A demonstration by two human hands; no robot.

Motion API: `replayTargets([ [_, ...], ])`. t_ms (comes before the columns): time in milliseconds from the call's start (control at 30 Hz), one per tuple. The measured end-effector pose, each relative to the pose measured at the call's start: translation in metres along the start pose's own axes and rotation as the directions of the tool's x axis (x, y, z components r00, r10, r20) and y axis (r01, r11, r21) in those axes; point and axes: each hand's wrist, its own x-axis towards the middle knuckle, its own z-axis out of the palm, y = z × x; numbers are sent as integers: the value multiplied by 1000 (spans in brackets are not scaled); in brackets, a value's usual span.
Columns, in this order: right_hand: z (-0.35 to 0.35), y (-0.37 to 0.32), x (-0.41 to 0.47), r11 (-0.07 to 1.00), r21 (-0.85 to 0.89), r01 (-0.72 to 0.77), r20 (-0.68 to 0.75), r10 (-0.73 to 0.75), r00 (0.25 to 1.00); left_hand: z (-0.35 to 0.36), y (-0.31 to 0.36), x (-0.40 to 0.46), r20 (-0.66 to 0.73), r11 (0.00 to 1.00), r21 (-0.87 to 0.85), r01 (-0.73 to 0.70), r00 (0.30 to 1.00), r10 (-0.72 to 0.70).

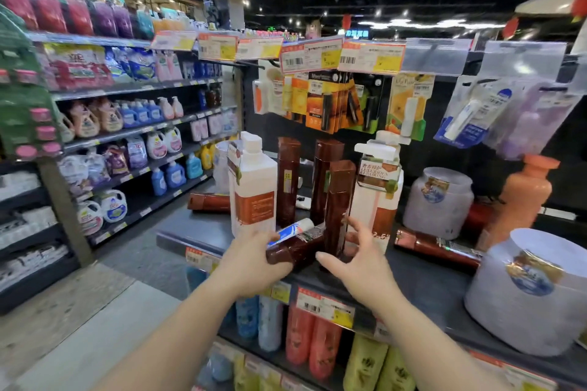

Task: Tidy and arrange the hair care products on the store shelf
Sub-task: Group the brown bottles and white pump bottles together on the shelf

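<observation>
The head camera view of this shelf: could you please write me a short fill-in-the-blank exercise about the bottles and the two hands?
1. The left hand grips a dark brown plastic bottle that is lying ____.
2. The right hand has its fingers spread and holds ____.
3. The tall white plastic pump bottle stands ____ on the dark grey shelf.
4. The orange plastic bottle stands to the ____ of the brown bottles.

Missing words: on its side; nothing; upright; right
</observation>
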Motion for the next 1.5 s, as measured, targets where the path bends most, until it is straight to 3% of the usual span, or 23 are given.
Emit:
replayTargets([
  [200, 16, 0, 8, 998, -36, -53, -108, 49, 993, 5, -11, -6, -24, 979, 191, -67, 997, 73],
  [367, 23, -3, 12, 995, -73, -62, -113, 53, 992, -8, -20, -12, -103, 969, 232, -84, 989, 110],
  [467, 29, -5, 14, 995, -83, -56, -119, 46, 992, -11, -27, -10, -66, 964, 242, -110, 989, 130],
  [533, 31, -5, 14, 995, -83, -61, -127, 50, 991, -14, -29, -13, -77, 990, 108, -89, 992, 97],
  [567, 31, -4, 14, 994, -81, -66, -130, 56, 990, -16, -30, -14, -155, 998, 10, -69, 985, 70],
  [633, 31, -4, 12, 994, -80, -73, -134, 62, 989, -24, -31, -11, -437, 981, -184, -54, 899, -32],
  [700, 31, -6, 11, 994, -88, -69, -136, 56, 989, -36, -34, 3, -560, 920, -389, -53, 806, -190],
  [800, 31, -4, 12, 993, -96, -74, -129, 61, 990, -52, -37, 36, -355, 846, -527, 81, 884, -305],
  [933, 31, -3, 11, 994, -79, -81, -129, 70, 989, -46, -39, 66, -164, 792, -609, 53, 968, -191],
  [1233, 35, -7, 7, 978, -158, -139, -59, 131, 990, -46, -46, 77, -234, 832, -555, -28, 964, -124],
  [1500, 58, -26, 4, 962, -229, -147, -140, 117, 983, -109, -37, 78, -330, 780, -593, -201, 944, -7],
])
